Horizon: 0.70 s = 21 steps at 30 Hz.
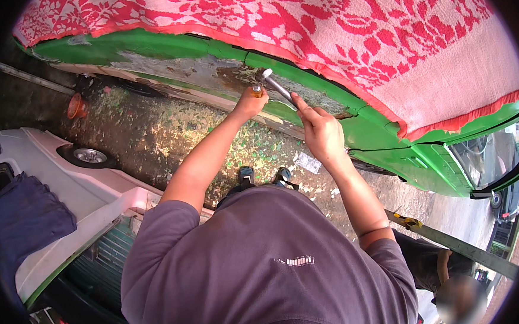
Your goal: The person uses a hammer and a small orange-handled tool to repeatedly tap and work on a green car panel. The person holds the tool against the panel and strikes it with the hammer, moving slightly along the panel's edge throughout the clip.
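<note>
My left hand (250,105) is closed around an amber-handled tool (256,91), which looks like a screwdriver or chisel; its blade is hidden. It is held against or close to the side of a green car body (159,46), where paint has come off and bare grey metal and brown rust show. In my right hand (323,133) is a hammer (280,88) with a metal shaft. The hammer's head is just above the butt of the amber handle; whether they touch I cannot tell.
A red-and-white floral cloth (268,14) drapes over the green car. Paint flakes litter the floor (154,138). Behind me on the left stands a pale vehicle (116,180) with a dark cloth (27,219) on it. An orange pot (77,106) lies far left; another person (426,261) is at right, beside a long bar (462,248).
</note>
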Available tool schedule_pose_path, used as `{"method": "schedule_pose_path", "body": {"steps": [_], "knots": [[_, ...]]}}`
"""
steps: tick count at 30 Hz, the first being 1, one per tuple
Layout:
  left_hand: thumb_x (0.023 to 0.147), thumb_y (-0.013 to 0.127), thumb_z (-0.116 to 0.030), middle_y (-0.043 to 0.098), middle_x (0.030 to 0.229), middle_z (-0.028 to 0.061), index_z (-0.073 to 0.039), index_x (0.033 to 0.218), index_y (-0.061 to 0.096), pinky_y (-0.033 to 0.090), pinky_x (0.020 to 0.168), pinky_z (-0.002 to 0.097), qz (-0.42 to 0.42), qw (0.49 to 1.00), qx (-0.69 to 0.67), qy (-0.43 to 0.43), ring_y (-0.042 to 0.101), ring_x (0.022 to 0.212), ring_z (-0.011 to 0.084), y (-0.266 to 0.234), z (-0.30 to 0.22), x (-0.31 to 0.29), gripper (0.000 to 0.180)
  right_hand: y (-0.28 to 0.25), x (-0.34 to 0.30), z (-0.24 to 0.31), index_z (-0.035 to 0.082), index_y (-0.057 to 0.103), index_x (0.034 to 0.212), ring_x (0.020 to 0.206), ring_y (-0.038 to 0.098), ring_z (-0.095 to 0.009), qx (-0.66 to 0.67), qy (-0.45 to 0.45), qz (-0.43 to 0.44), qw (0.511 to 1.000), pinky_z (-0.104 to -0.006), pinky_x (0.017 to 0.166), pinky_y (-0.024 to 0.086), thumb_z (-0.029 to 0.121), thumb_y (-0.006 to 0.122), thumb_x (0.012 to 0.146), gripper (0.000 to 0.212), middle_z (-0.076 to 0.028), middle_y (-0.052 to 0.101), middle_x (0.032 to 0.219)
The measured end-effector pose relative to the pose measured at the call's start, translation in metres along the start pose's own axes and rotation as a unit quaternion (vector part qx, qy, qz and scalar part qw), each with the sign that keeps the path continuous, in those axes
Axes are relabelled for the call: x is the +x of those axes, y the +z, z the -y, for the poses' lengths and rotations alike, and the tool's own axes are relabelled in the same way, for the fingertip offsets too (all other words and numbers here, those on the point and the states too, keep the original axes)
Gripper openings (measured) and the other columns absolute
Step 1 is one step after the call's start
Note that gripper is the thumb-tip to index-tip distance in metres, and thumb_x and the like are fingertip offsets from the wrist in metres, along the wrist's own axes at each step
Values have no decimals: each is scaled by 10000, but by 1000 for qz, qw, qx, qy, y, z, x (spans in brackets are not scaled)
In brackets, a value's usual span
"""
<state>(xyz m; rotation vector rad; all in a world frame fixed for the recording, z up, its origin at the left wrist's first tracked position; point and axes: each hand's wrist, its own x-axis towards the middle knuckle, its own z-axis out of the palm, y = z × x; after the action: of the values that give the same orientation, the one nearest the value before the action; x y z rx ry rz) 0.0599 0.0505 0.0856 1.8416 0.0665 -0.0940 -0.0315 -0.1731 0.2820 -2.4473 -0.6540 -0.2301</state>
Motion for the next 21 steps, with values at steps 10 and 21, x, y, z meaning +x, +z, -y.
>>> {"method": "schedule_pose_path", "body": {"steps": [10,21], "knots": [[827,605,-156,620,651,59,-35,742,618,463,607,344,-14,1000,-19,6,601,633,167,4,5,-2,149,-7,0,9,288,573,1362,669,627,-325,-23,29,56,998,-440,616,505,168,573,950,429,-132,581,737],[848,600,-134,614,668,26,-48,725,592,461,608,317,-5,1000,1,-28,585,640,129,0,10,-9,150,-9,1,6,306,535,1392,598,613,-320,19,-9,5,1000,-438,569,514,106,576,902,531,-98,550,707]]}}
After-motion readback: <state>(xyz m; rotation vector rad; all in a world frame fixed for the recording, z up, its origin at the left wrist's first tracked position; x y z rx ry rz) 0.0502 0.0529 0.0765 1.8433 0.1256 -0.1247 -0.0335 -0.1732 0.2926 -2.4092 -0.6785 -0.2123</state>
